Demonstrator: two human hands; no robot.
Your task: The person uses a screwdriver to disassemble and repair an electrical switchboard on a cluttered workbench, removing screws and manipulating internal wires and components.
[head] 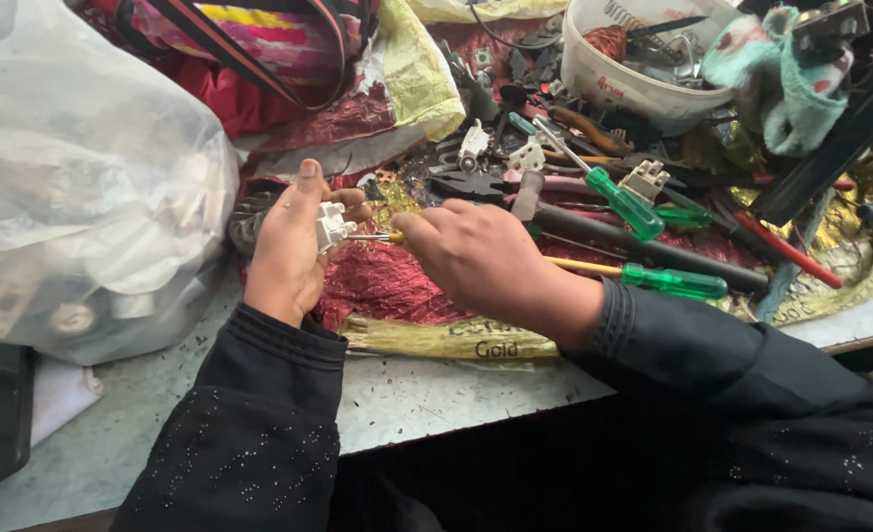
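Big clear plastic bag (82, 177) fills the left side of the table (436, 399), stuffed with pale parts, most too blurred behind the film to name. Up at the top right sits a white plastic tub (624, 84), and inside it a jumble of springs, wire and small metal bits, with a teal patterned cloth (791, 84) slumped just beside its rim. Between them, a red foil sheet (377, 281) carries loose tools: a hammer (634, 236) with a dark handle, and green-handled screwdrivers (643, 212) lying across it. Now the hands. Left hand (294, 246) is upright, thumb raised, fingers curled tight around a small white plastic fitting (331, 225), held just above the foil near the table's middle. Right hand (476, 256) comes in from the right, fingers pinched together on the yellow handle of a small screwdriver (382, 237), its thin metal shaft running level into the side of the white fitting. Tip touches the fitting; whether it sits in a screw I cannot tell.
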